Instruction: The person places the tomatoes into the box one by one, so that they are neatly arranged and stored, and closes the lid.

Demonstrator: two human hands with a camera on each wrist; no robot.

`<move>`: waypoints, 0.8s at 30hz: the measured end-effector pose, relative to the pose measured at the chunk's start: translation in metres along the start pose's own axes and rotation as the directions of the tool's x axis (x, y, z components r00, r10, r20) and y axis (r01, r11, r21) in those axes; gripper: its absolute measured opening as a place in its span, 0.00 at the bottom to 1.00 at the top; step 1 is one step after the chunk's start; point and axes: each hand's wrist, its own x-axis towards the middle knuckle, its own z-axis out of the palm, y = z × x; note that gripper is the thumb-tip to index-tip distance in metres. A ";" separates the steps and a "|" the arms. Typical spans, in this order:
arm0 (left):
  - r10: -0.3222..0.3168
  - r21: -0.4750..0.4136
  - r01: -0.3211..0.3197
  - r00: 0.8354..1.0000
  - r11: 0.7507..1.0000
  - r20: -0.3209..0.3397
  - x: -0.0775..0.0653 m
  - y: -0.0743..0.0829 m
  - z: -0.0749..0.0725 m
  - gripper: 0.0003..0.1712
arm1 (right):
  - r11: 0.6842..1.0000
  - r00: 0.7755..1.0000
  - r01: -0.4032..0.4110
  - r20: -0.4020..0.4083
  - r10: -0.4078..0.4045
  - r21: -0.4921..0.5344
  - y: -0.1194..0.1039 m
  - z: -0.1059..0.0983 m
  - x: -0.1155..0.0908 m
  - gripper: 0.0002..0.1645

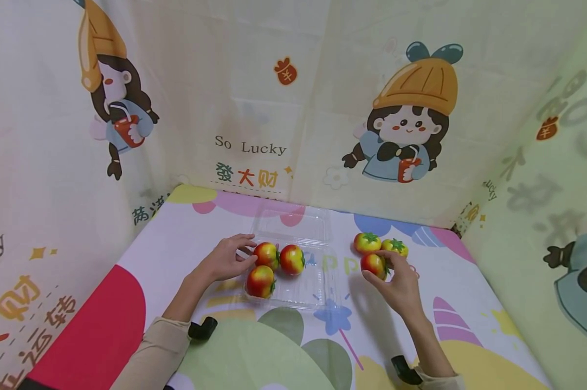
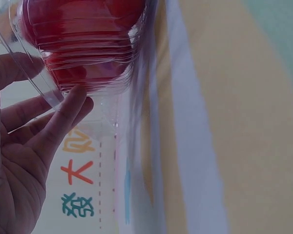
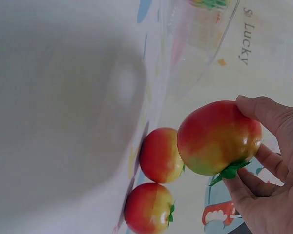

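Note:
My left hand (image 1: pixel 227 259) is at the left side of a clear plastic box (image 1: pixel 298 295), its thumb and fingers holding the rim. In the left wrist view, the fingertips lie against the box's ribbed wall. Three red-and-yellow fruits (image 1: pixel 292 259) with green leafy caps sit in the box's left part. My right hand (image 1: pixel 400 281) grips another such fruit (image 3: pixel 217 139) between thumb and fingers, to the right of the box. Held tilted, with its green cap to one side, this fruit is above the table. Two more fruits (image 1: pixel 367 242) stand beside each other just behind it.
The box's hinged lid (image 1: pixel 290 225) lies folded back behind it. A patterned cloth (image 1: pixel 234 357) covers the table. Printed curtains (image 1: pixel 313 108) hang at the back and both sides. A black wrist fitting (image 1: pixel 202 329) shows at each sleeve.

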 end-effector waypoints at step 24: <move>0.002 0.001 -0.002 1.000 1.000 -0.001 0.000 -0.001 0.001 0.21 | 0.999 1.000 0.018 0.014 -0.019 0.037 -0.022 0.009 -0.002 0.38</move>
